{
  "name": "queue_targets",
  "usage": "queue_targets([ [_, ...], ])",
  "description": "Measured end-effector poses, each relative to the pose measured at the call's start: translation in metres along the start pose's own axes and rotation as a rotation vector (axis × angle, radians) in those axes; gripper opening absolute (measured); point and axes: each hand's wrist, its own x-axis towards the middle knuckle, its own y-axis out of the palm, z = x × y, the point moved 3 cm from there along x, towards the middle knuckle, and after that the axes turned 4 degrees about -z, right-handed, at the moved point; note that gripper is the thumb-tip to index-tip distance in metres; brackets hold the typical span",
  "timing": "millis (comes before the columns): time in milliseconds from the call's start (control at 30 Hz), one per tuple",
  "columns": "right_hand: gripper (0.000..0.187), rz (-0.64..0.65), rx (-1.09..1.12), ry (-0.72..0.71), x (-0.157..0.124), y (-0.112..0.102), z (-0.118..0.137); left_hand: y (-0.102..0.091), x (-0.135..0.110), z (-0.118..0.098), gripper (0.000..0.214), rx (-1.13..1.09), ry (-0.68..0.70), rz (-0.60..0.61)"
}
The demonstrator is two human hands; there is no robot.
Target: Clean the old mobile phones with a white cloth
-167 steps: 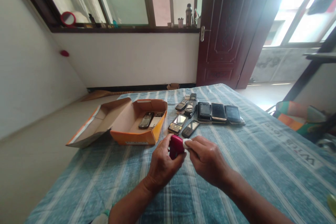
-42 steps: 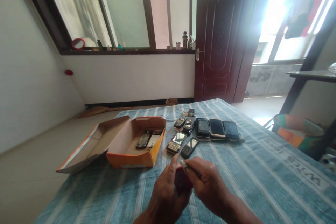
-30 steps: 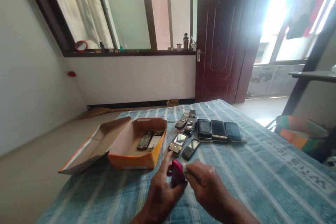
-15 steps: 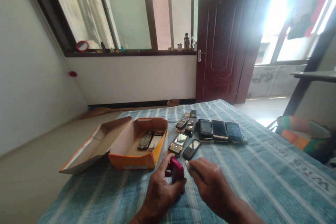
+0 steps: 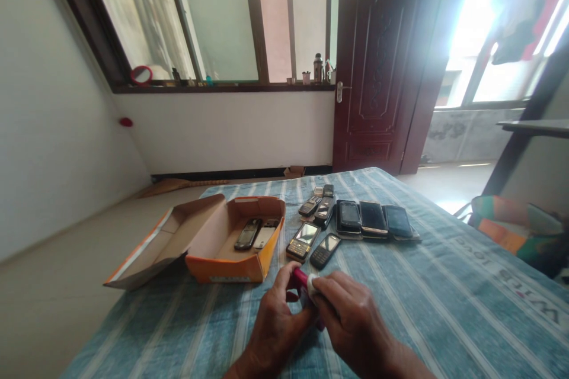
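Two hands meet low in the view, at the near middle of the striped cloth. The left hand is curled around a red phone, thumb on its far side, so only the top end shows above the knuckles. The right hand pinches a small white pad between its fingertips and presses it against the phone's upper edge.

By the look of it the step in hand is wiping the phone. More rubbing calls for a firm left-hand hold and small, short strokes, since most of the phone's body is covered by the fingers.

Just beyond the hands lie a gold phone and a dark phone, side by side and close enough to be nudged by a wide sweep. To their left stands an orange box, open, with two handsets lying flat inside. Its flap reaches out towards the cloth's left edge, with the floor beyond.

Farther back a row of smartphones lies edge to edge, with a few small phones bunched to its left.

Free room is on the right, where bare cloth runs out to its edge. At the back stand a white wall and a dark door.
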Motion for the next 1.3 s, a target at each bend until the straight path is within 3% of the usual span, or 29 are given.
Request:
queue_targets([
  [333, 0.022, -0.025, -0.042, 0.027, -0.004, 0.004, -0.002, -0.007, 0.000, -0.004, 0.053, 0.251, 0.176, -0.079],
  [600, 0.022, 0.031, -0.070, 0.099, -0.006, 0.006, -0.006, -0.009, 0.000, -0.012, 0.044, 0.192, 0.219, -0.073],
  [1000, 0.021, 0.088, -0.233, -0.010, -0.008, 0.010, -0.005, 0.005, 0.000, 0.003, 0.032, -0.073, -0.008, -0.004],
  [1133, 0.021, 0.080, -0.242, -0.018, -0.009, 0.011, -0.005, 0.000, 0.002, 0.002, 0.031, 0.038, 0.041, -0.005],
  [1300, 0.021, 0.052, -0.212, 0.016, -0.012, 0.017, -0.012, -0.008, 0.008, -0.003, 0.014, 0.163, 0.123, 0.058],
])
